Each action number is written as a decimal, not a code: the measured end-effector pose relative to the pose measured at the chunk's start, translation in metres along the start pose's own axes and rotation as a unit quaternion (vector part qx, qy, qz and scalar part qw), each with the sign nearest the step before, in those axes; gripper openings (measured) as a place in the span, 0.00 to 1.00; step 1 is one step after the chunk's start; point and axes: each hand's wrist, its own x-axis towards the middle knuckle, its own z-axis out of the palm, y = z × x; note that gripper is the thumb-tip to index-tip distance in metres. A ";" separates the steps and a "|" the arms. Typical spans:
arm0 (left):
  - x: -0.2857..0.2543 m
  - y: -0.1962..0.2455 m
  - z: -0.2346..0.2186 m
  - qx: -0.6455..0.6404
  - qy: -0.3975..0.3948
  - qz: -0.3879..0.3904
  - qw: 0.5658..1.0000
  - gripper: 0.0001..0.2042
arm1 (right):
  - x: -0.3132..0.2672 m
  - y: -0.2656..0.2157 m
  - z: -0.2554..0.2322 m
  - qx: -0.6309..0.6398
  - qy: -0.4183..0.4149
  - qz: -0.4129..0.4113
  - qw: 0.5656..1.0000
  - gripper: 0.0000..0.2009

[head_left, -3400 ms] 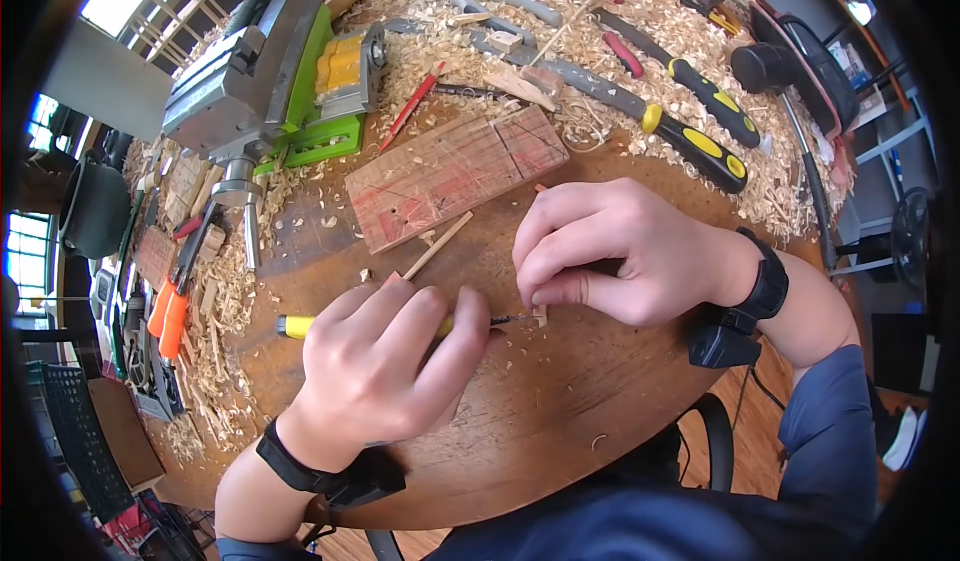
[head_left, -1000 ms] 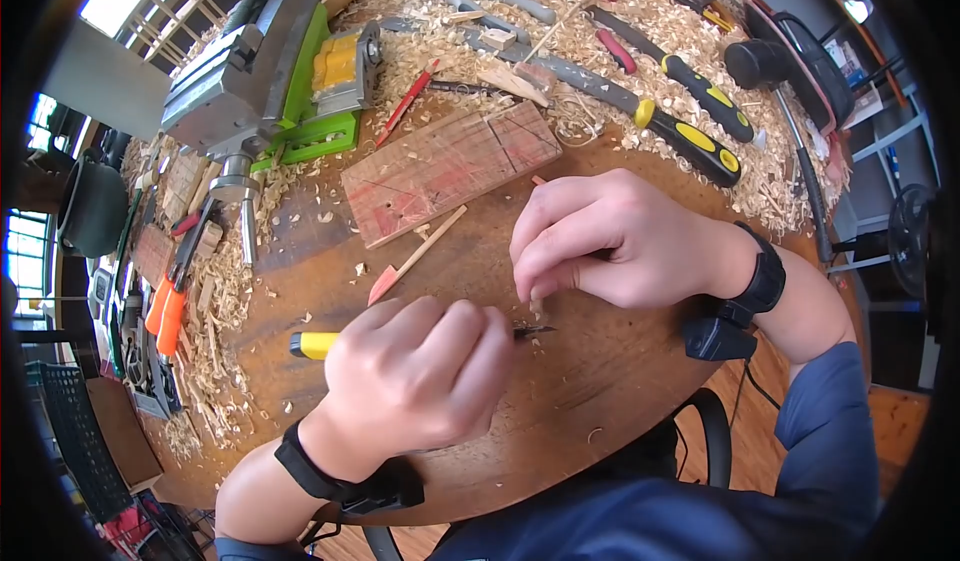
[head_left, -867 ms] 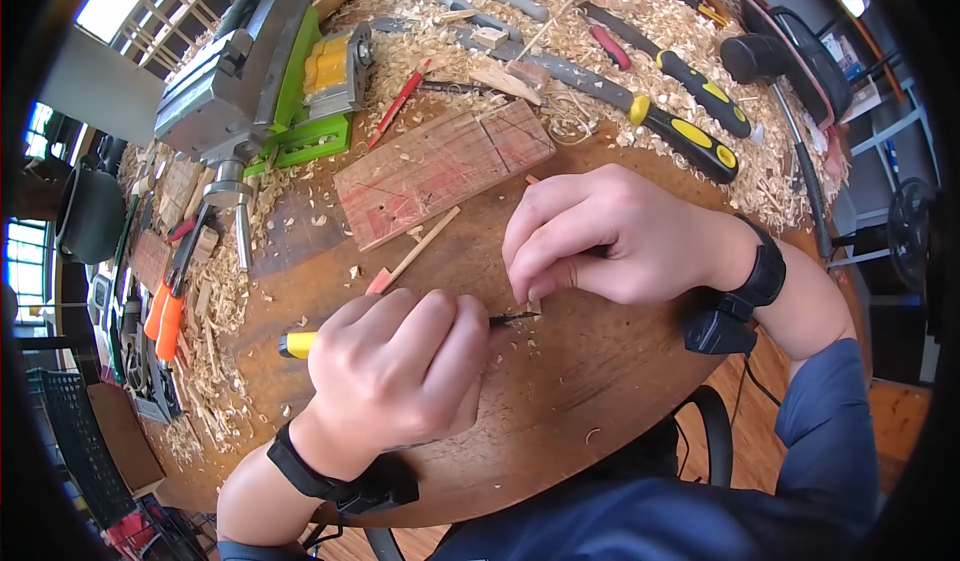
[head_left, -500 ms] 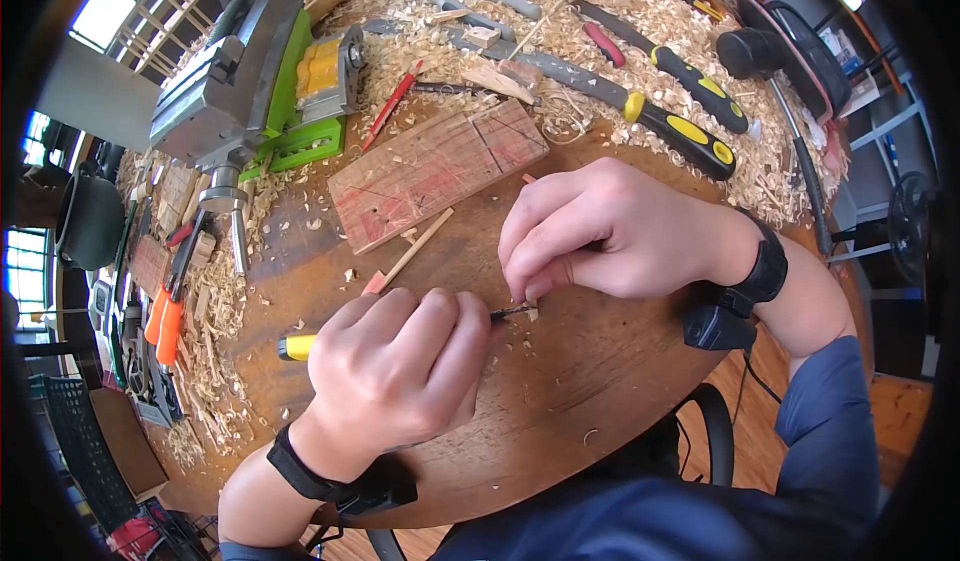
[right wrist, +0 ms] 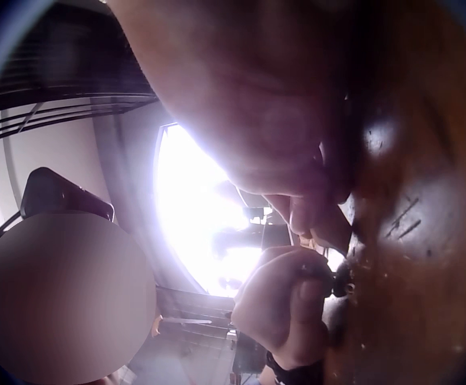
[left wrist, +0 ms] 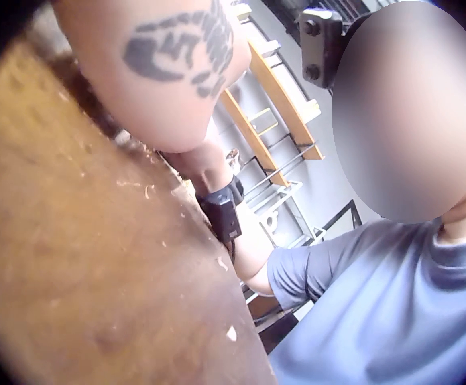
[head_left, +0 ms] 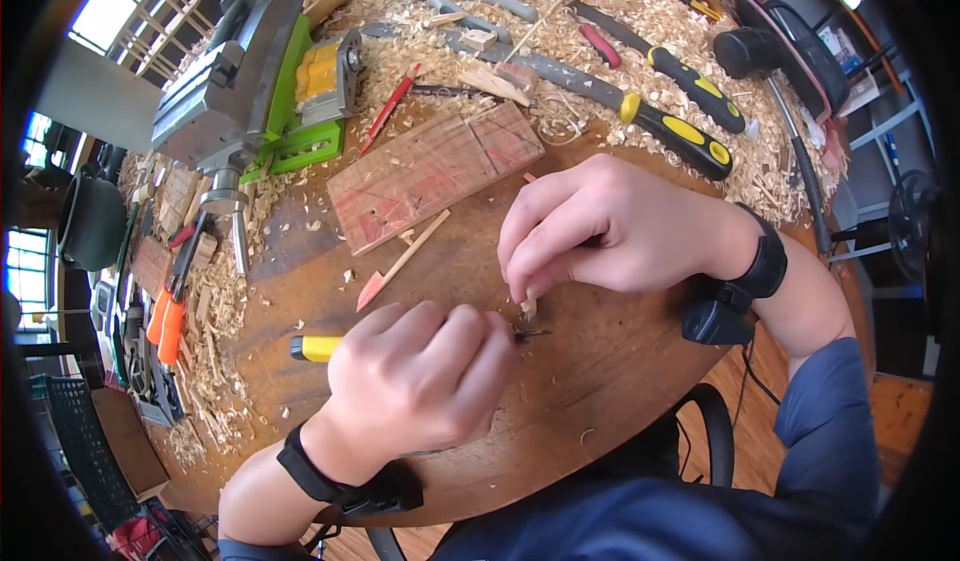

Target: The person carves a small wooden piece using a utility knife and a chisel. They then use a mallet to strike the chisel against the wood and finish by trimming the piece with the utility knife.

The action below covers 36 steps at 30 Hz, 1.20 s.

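My left hand (head_left: 420, 371) grips a yellow-handled knife (head_left: 318, 348), fist knuckles up, low over the table. The handle's black butt sticks out on the left, and the short dark blade (head_left: 533, 334) points right. Just above the blade, my right hand (head_left: 610, 226) pinches a small piece of wood between thumb and fingertips; its pale end (head_left: 529, 309) shows below them, and the rest is hidden. A red tip (head_left: 530, 177) peeks out behind the right hand's knuckles. In the right wrist view the left fist (right wrist: 285, 309) is close beside the right fingers.
A thin stick with a red end (head_left: 405, 259) lies beyond the left hand, by a reddish wooden board (head_left: 435, 176). Behind stand a vise (head_left: 225, 91) and, among shavings, a red pencil (head_left: 390, 109) and files with black-yellow handles (head_left: 690, 143). Orange-handled pliers (head_left: 165, 316) lie left.
Since half a second ago, my left hand has shifted right and slightly toward the body, taking the blade from the wood's end to just below it. My right hand stays nearly in place.
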 end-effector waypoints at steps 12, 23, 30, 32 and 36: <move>0.002 -0.003 -0.004 0.032 0.035 -0.027 0.999 0.13 | 0.001 0.001 -0.003 0.025 -0.022 0.008 0.999 0.03; 0.001 0.000 0.008 0.059 0.020 0.008 0.998 0.06 | -0.002 0.005 0.001 -0.019 -0.016 -0.021 0.999 0.12; -0.004 -0.005 -0.006 -0.006 0.021 -0.019 1.000 0.12 | 0.000 0.007 -0.002 -0.013 -0.023 -0.045 0.999 0.03; -0.004 -0.006 -0.006 -0.004 0.024 -0.027 0.999 0.12 | 0.000 0.006 -0.001 0.016 -0.021 -0.030 0.999 0.05; -0.003 -0.005 -0.006 0.006 0.023 -0.040 0.999 0.13 | 0.001 -0.001 -0.005 0.011 -0.043 0.005 0.999 0.07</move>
